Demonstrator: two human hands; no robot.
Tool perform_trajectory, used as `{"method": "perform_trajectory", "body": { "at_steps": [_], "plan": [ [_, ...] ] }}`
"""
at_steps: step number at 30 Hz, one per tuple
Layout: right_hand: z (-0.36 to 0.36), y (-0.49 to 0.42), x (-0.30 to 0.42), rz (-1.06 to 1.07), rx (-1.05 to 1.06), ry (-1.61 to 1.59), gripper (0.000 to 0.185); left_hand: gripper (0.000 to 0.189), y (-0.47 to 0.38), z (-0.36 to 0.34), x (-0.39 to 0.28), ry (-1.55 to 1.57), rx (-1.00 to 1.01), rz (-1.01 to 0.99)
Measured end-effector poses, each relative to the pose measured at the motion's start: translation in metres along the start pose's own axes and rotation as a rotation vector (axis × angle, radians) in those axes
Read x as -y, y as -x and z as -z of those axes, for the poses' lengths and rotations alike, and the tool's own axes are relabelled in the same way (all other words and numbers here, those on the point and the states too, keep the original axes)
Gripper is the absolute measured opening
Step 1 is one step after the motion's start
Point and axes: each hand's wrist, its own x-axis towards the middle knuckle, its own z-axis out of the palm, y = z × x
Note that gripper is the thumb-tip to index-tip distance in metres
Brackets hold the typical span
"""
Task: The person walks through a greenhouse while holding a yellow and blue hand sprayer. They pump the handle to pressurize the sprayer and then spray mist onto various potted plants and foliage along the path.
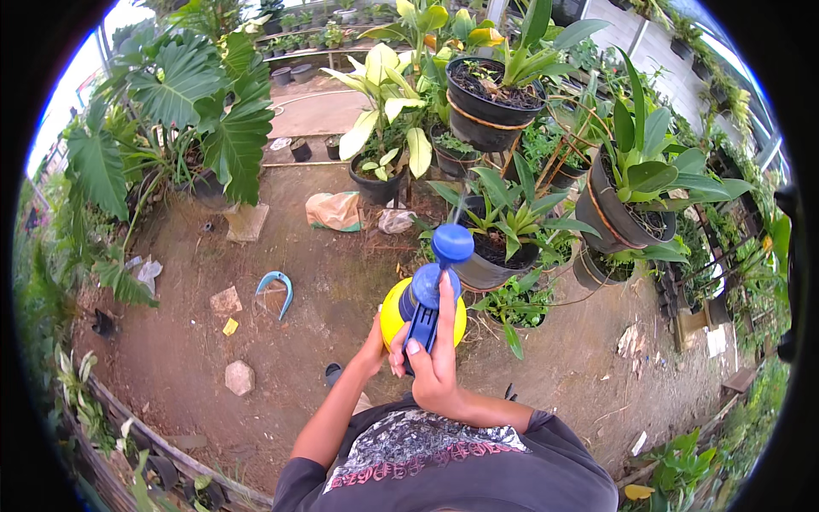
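Note:
A pump sprayer with a yellow tank and a blue pump head is held in front of my chest. My right hand wraps the blue handle, its thumb on top and one finger stretched towards the pump. My left hand supports the yellow tank from its left side; its far fingers are hidden. A faint streak of spray shows beyond the nozzle, towards a potted plant with broad green leaves in a black pot.
Wire-hung pots and a tilted pot stand at the right. A pale-leaved plant is ahead, beside a crumpled sack. A blue curved object and a stone block lie on the dirt floor. Large-leaved foliage fills the left.

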Motion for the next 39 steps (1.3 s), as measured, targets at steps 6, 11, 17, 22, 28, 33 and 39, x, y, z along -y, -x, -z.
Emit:
{"method": "perform_trajectory", "body": {
  "at_steps": [6,11,17,22,28,33,39],
  "plan": [
    [-0.048,-0.077,-0.028,0.036,-0.23,-0.058,0.075,0.069,-0.02,0.056,-0.074,-0.115,0.261,-0.009],
    [-0.087,-0.11,-0.057,0.061,-0.404,-0.147,0.074,0.071,-0.022,0.097,-0.12,-0.219,0.309,0.175],
    [-0.095,-0.103,-0.11,-0.094,-0.615,-0.2,0.066,0.078,-0.032,0.161,-0.123,-0.332,0.465,0.626],
    [-0.131,-0.069,-0.169,-0.255,-0.852,-0.08,0.067,0.076,-0.029,0.211,-0.071,-0.3,0.563,0.834],
    [-0.168,-0.009,-0.204,-0.334,-0.789,-0.037,0.069,0.042,-0.013,0.239,-0.03,-0.532,0.133,0.207],
    [-0.209,0.039,-0.226,-0.298,-0.759,-0.008,0.069,0.023,0.032,0.217,-0.072,-0.308,0.086,-0.301],
    [-0.237,0.054,-0.239,-0.253,-0.768,-0.06,0.069,0.023,0.07,0.172,-0.118,-0.358,0.511,-0.431]
  ]
}}
